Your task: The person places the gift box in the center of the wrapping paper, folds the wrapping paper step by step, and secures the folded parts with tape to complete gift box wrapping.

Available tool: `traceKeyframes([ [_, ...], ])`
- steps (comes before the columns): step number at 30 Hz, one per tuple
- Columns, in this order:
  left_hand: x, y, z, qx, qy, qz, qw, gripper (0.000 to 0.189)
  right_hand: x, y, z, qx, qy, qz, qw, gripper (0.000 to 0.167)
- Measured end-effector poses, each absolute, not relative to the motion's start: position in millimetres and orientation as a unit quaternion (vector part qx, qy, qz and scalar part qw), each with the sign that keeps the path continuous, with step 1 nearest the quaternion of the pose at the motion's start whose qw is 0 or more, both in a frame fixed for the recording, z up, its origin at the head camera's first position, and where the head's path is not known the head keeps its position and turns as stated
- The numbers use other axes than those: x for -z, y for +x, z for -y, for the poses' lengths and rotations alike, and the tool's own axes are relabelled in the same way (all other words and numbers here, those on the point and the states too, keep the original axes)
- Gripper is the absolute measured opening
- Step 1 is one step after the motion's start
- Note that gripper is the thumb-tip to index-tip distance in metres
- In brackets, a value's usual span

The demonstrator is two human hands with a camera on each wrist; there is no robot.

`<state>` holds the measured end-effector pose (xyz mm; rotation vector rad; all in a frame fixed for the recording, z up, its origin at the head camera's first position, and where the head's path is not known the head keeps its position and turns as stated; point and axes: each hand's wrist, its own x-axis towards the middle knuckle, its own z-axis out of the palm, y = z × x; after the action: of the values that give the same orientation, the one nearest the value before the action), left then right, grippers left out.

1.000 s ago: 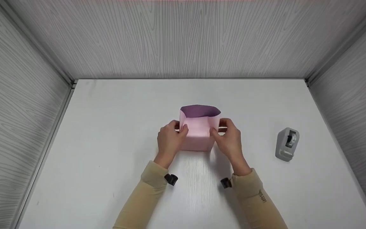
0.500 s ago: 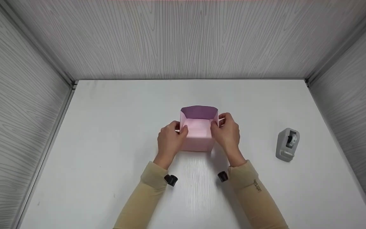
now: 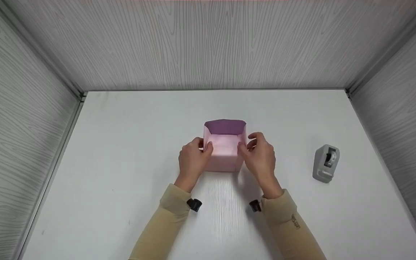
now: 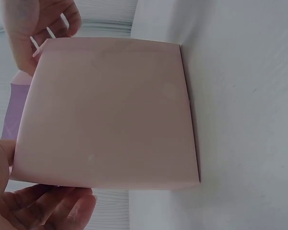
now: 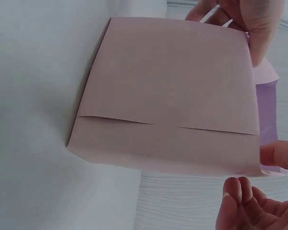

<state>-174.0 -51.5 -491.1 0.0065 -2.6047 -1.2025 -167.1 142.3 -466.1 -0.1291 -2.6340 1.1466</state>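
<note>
An open-topped pink paper box [image 3: 222, 164] stands upright on the white table, the inside of its far wall purple. My left hand [image 3: 192, 159] grips the left wall, thumb inside the rim and fingers outside. At the right wall is my right hand [image 3: 260, 157], its thumb over the rim and its curled fingers close outside. The left wrist view shows the near face [image 4: 105, 115] smooth and plain. In the right wrist view, a lengthwise seam [image 5: 165, 126] with two slightly gaping stretches runs along that face near its right side.
A grey tape dispenser [image 3: 326, 163] with a roll in it stands on the table [image 3: 121, 144] to the right. Wood-grained grey panels [image 3: 211, 47] enclose the table at the back and both sides. Each sleeve cuff carries a small black camera [image 3: 194, 204].
My right hand moved up along the right wall, then back down and slightly outward. The right wall has shifted a little inward, narrowing the opening. My left hand has stayed in place.
</note>
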Motion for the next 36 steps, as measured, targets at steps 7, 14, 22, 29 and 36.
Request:
traceKeyframes([
  [7, 491, -175, 52, 0.412, 0.004, 0.9, 0.139, 0.026, 464, -154, -146, -0.398, -0.029, 0.908, 0.129, 0.008],
  [14, 491, -174, 52, 0.417, -0.002, 0.899, 0.138, 0.026, 466, -154, -146, -0.398, -0.023, 0.906, 0.139, 0.007],
  [22, 493, -174, 52, 0.418, -0.006, 0.898, 0.141, 0.026, 470, -154, -143, -0.368, -0.003, 0.909, 0.196, 0.01],
  [29, 492, -175, 53, 0.419, -0.009, 0.897, 0.137, 0.026, 469, -159, -142, -0.336, 0.006, 0.911, 0.238, 0.016],
  [36, 492, -175, 55, 0.419, -0.007, 0.899, 0.13, 0.025, 463, -170, -143, -0.344, 0.017, 0.906, 0.244, 0.013],
])
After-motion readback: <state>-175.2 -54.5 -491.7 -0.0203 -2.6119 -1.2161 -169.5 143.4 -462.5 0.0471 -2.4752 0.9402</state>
